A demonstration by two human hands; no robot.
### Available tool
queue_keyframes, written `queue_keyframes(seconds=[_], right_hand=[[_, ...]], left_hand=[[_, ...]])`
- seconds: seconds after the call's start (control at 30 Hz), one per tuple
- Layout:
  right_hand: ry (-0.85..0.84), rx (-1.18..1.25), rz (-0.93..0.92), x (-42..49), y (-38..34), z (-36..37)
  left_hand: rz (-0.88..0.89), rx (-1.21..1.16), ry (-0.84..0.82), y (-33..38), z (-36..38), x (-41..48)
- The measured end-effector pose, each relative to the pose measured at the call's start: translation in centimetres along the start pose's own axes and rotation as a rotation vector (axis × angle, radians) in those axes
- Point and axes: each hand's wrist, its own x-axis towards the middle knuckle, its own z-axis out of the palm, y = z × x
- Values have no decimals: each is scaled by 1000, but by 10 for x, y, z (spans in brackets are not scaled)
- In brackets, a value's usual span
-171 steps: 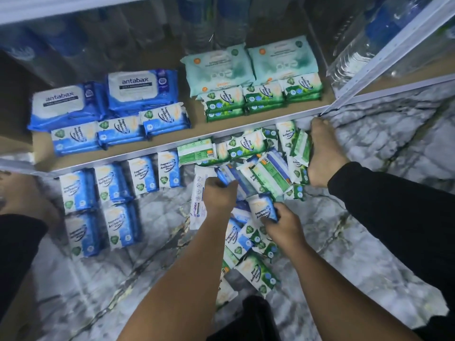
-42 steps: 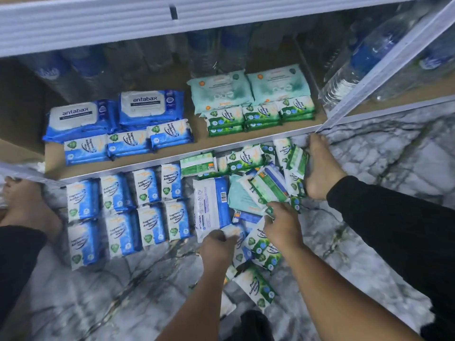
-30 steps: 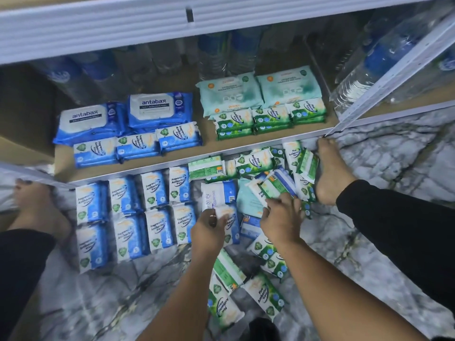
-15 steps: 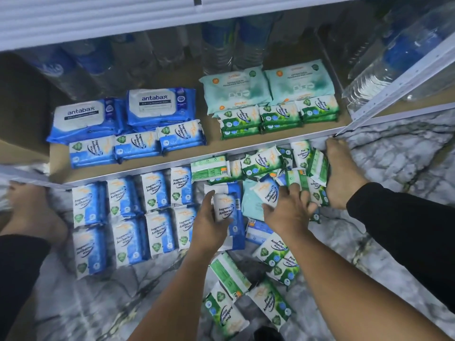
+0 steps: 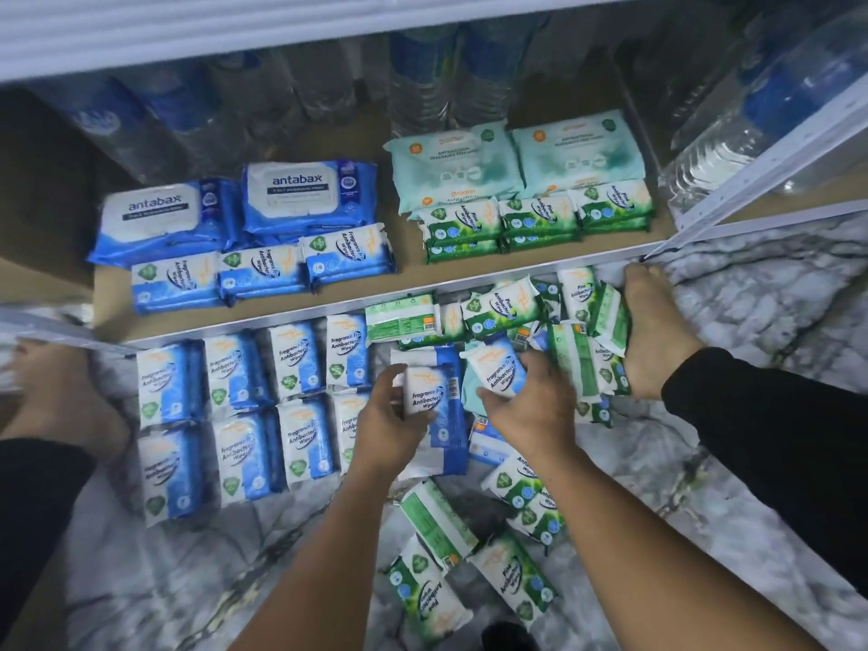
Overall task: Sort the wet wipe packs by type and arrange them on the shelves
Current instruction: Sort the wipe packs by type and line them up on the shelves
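The left hand (image 5: 390, 429) curls its fingers round a small blue Fragrance Free pack (image 5: 428, 397), and the right hand (image 5: 530, 408) grips a second blue pack (image 5: 495, 371), both just in front of the shelf rail (image 5: 263, 319). Along that rail's left stretch, blue packs (image 5: 235, 373) lie in two floor rows; green Pine packs (image 5: 500, 305) are heaped against its right stretch

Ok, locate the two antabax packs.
Head view: the antabax packs lie side by side on the shelf, left half, behind the small blue fragrance-free packs and left of the teal guardian packs.
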Motion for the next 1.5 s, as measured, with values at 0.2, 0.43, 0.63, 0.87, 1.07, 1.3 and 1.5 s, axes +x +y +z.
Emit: queue_keyframes(seconds=[0.2, 0.43, 0.63, 0.87, 1.07, 1.3, 1.5], right_hand=[[-313, 465, 189, -31, -33, -37], [-467, 940, 357, -67, -63, -63], [-568, 909, 298, -109, -85, -47], [-531, 688, 241, -134, -99, -15], [-487, 582, 233, -128, -107, 16], [-518, 531, 261, -108, -108, 59], [-522, 440, 180, -87, -113, 98]], left_hand=[[5, -63, 34, 15, -30, -30], [14, -139, 102, 26, -77, -82], [-22, -124, 198, 1, -119, -130], [-92, -121, 270, -28, -145, -141], [-98, -45, 322, -28, -156, -113], [-103, 22, 330, -33, -157, -61], [-70, 99, 314, -44, -149, -22]])
